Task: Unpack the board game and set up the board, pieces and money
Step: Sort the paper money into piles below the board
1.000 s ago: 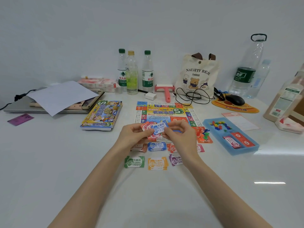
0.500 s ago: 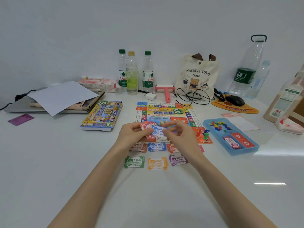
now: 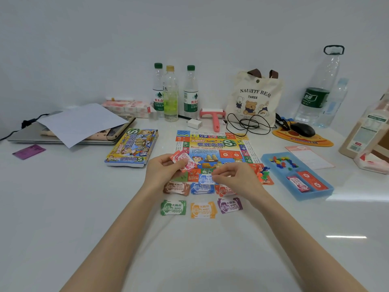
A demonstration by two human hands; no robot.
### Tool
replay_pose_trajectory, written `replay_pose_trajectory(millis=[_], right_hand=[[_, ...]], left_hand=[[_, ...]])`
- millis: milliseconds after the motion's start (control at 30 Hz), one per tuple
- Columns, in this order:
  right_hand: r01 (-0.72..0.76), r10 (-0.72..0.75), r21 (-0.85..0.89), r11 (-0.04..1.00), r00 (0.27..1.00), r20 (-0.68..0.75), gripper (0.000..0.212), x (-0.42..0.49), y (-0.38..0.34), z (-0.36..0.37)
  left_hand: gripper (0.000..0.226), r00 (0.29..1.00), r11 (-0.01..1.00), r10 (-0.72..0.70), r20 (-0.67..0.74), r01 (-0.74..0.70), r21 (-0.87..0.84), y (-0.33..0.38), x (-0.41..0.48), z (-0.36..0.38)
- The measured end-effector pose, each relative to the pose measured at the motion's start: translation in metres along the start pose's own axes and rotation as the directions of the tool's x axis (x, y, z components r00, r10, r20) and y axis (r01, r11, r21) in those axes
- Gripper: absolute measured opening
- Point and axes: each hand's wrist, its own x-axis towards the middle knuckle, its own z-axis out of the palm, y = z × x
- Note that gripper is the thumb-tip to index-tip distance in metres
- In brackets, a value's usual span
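While your left hand [image 3: 162, 172] grips a small fan of red and pink notes [image 3: 182, 160] over the near edge of the board [image 3: 212, 144], your right hand [image 3: 235, 178] pinches one blue note [image 3: 205, 178] between thumb and fingertips, just above the blue pile [image 3: 202, 189]. This looks like sorting by colour, with the stock held in one hand so the other can deal each note onto its match. The money sits in front of the board, nearest you, which keeps the printed squares mostly uncovered and the bank within easy reach. You have six piles in two rows of three. The brown pile [image 3: 176, 187], the blue and the red pile [image 3: 226, 190] lie at the board's edge. The green pile [image 3: 173, 207], the orange pile [image 3: 203, 210] and the purple pile [image 3: 229, 205] lie closer to you. How many notes the fan holds I cannot tell. There is one board, opened flat, and one game box [image 3: 132, 147] set aside just to its left. One blue tray [image 3: 273, 160] stands to its right, well placed for your dealing hand. The tray holds a heap of coloured pieces [image 3: 282, 161], too small to count, and two card packs [image 3: 299, 183] side by side. A few tokens [image 3: 264, 173] stand on the board's near right corner, hard to number. Behind the board three small bottles [image 3: 170, 93] stand in a row, apart from the game
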Motion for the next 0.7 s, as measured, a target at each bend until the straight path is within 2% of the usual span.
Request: replay_pose_trajectory(millis=[267,433,567,633,700], right_hand=[[0.015,0.0,-0.168,0.986,0.996,0.092,0.008,0.005,-0.001,0.014],[0.037,-0.005,-0.353,0.935,0.996,0.093,0.01,0.003,0.0,0.02],[0.09,-0.063,-0.444,0.891,0.995,0.075,0.005,0.001,-0.003,0.022],[0.098,-0.083,-0.463,0.881,0.995,0.052,0.007,0.001,-0.003,0.02],[0.086,-0.095,-0.36,0.929,0.995,-0.008,0.011,0.002,-0.002,0.018]], left_hand=[[0.017,1.0,1.0,0.003,0.004,-0.003,0.005,0.001,-0.001,0.001],[0.018,1.0,1.0,-0.004,0.005,0.004,0.011,-0.001,-0.001,0.002],[0.021,1.0,0.998,-0.008,0.019,0.007,0.057,-0.001,-0.003,0.003],[0.025,1.0,0.998,-0.012,0.027,0.01,0.065,-0.001,-0.004,0.004],[0.029,0.999,0.997,-0.018,0.048,0.014,0.072,0.0,-0.006,0.005]])
